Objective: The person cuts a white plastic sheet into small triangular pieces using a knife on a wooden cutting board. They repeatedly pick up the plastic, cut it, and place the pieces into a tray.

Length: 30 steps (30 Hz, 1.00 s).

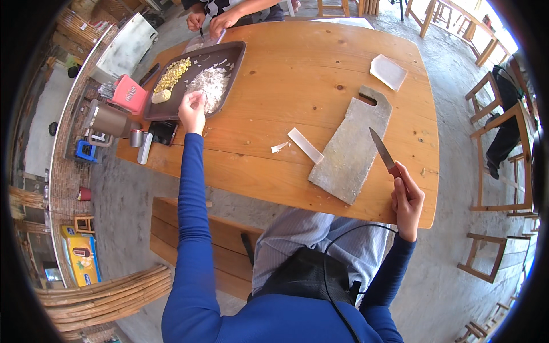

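A small knife (383,150) with a reddish handle is gripped in my right hand (408,204), its blade pointing up and left beside a worn grey cutting board (351,150). My left hand (193,112) reaches over the near edge of a dark tray (237,54), at a pile of thin white shreds (210,84). Its fingers are pinched together; whatever is between them is too small to make out. Yellow chopped bits (174,73) and a pale stub (161,96) lie left of the pile. A flat white strip (305,146) touches the board's left edge, with small white scraps (279,147) beside it.
A white square sheet (389,72) lies at the table's far right. Left of the tray stand a pink box (128,93) and a metal jug (106,120); a dark phone-like object (164,132) lies below. Across the table, another person's hands (222,24) are working. Wooden chairs (503,154) stand right.
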{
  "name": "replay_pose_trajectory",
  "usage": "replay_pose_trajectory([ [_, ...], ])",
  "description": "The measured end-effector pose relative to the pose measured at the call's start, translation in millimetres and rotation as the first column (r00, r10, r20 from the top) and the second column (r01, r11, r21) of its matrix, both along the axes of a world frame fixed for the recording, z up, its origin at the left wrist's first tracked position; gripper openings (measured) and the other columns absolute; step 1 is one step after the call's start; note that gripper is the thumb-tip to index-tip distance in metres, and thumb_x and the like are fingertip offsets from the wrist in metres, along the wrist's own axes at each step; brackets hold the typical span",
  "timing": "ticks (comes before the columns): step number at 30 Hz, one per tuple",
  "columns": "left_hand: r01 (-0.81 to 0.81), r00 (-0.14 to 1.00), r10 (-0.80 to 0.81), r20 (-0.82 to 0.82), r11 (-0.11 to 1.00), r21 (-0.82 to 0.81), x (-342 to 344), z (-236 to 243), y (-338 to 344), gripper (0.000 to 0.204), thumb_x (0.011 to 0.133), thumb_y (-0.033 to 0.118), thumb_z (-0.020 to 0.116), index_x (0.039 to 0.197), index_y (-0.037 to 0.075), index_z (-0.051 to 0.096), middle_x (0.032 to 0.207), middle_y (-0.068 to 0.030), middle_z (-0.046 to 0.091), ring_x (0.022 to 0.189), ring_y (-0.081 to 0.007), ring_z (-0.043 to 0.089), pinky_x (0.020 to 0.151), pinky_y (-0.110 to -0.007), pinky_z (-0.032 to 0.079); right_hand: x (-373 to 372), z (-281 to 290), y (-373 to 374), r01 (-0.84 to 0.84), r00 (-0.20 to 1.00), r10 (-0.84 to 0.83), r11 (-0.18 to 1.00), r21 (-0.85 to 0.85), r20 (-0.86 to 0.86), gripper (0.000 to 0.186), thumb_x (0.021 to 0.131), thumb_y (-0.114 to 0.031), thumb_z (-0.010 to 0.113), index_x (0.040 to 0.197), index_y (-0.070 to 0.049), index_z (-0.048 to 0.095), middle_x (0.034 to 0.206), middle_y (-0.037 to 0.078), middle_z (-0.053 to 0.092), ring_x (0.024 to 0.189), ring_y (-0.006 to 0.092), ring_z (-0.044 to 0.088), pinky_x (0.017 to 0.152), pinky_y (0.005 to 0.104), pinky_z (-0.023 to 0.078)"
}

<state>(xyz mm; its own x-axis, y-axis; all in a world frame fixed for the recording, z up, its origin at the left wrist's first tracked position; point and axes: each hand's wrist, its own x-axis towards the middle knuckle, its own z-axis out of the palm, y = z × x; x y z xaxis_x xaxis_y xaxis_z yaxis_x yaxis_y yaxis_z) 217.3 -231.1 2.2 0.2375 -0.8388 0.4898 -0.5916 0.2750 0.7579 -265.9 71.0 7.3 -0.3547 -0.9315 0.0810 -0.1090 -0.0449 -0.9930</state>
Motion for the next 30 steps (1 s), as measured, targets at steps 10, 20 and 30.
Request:
replay_pose_trajectory([
  [10, 0.449, 0.833, -0.527, 0.170, 0.822, 0.349, -124, 30, 116, 0.028, 0.079, 0.024, 0.084, 0.095, 0.005, 0.069, 0.093, -0.0032, 0.070, 0.082, -0.0118, 0.063, 0.064, -0.027, 0.047, 0, 8, 2, 0.030, 0.999, -0.028, 0.997, 0.070, -0.029, 0.034, 0.099, -0.002, 0.055, 0.133, 0.001, 0.061, 0.099, -0.002, 0.066, 0.060, 0.0008, 0.040, 0.051, 0.0180, 0.033],
  [20, 0.535, 0.736, -0.621, 0.271, 0.778, 0.330, -170, 20, 140, 0.037, 0.081, 0.022, 0.079, 0.111, 0.005, 0.064, 0.097, -0.0091, 0.064, 0.095, -0.0261, 0.062, 0.083, -0.039, 0.050, 4, 13, 1, 0.028, 0.999, -0.031, 0.997, 0.075, 0.039, 0.034, 0.099, -0.003, 0.055, 0.133, 0.002, 0.060, 0.106, 0.000, 0.067, 0.061, 0.0008, 0.040, 0.052, 0.0176, 0.033],
  [30, 0.494, 0.736, -0.590, 0.333, 0.804, 0.331, -177, 11, 123, 0.030, 0.081, 0.017, 0.079, 0.103, 0.005, 0.063, 0.097, -0.0089, 0.061, 0.098, -0.0271, 0.059, 0.088, -0.040, 0.049, 2, 10, 1, 0.020, 1.000, -0.021, 0.998, 0.063, 0.015, 0.035, 0.099, -0.004, 0.057, 0.134, -0.001, 0.061, 0.104, -0.001, 0.068, 0.066, 0.0019, 0.043, 0.056, 0.0182, 0.037],
])
